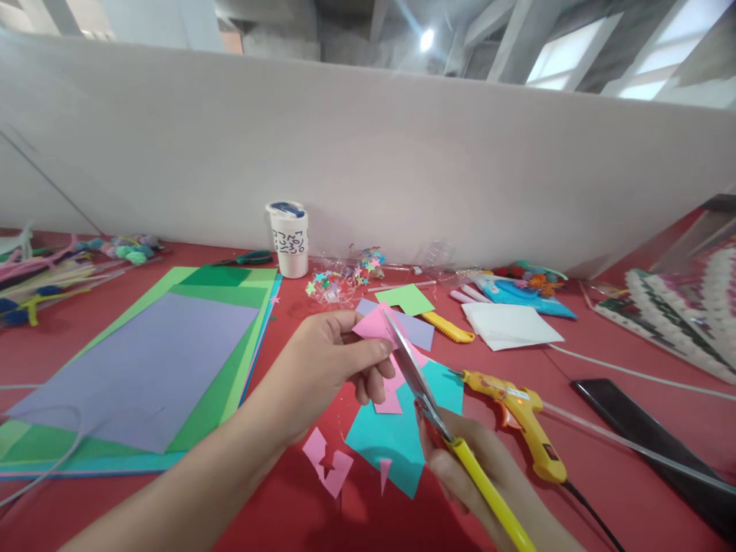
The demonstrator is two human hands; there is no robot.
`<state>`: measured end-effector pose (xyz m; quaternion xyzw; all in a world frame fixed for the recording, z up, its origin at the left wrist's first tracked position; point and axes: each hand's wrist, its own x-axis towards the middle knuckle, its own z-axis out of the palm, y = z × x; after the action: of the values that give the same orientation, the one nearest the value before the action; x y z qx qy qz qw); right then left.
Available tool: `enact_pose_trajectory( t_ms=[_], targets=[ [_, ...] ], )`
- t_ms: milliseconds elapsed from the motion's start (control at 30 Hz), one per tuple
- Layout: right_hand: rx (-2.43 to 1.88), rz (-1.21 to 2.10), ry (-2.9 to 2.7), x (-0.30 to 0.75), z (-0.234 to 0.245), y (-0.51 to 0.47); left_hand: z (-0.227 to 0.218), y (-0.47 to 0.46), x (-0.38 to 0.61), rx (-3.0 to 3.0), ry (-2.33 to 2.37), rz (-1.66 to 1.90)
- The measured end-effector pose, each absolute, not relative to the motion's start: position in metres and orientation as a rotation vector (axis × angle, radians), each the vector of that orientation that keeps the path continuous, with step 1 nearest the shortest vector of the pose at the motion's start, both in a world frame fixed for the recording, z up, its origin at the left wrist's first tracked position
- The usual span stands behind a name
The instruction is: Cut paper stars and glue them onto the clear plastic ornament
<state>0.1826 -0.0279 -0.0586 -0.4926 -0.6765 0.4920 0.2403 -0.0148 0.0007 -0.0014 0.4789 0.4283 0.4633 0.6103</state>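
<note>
Pink paper (372, 323) is pinched between the thumb and fingers of the left hand (322, 356), held up near a teal sheet (396, 438) on the red table (270, 506). The right hand (486, 448) has its fingers wrapped round the scissors (440, 423), blades against the paper. Right of the sheet lies a yellow glue gun (530, 422); farther back stands a white cup (294, 249).
</note>
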Motion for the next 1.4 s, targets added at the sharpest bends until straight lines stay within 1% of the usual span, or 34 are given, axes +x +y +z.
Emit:
enact_pose_trajectory(
  t_ms=[233, 500, 767, 1067, 1400],
  targets=[
    [-1.249, 1.273, -1.897, 0.181, -0.059, -0.026, -0.002, 0.001, -0.017, 1.138, 1.011, 1.058],
    [-1.304, 1.4, -1.845, 0.182, -0.058, -0.027, 0.0, 0.001, -0.018, 1.13, 1.001, 1.033],
    [-1.265, 1.419, -1.836, 0.183, -0.058, -0.025, 0.0, 0.001, -0.019, 1.129, 1.003, 1.026],
    [-1.247, 1.264, -1.921, 0.18, -0.047, -0.036, 0.001, 0.002, -0.017, 1.123, 1.021, 1.023],
    [-1.265, 1.227, -1.931, 0.181, -0.056, -0.032, 0.001, 0.0, -0.017, 1.107, 1.038, 1.024]
  ],
)
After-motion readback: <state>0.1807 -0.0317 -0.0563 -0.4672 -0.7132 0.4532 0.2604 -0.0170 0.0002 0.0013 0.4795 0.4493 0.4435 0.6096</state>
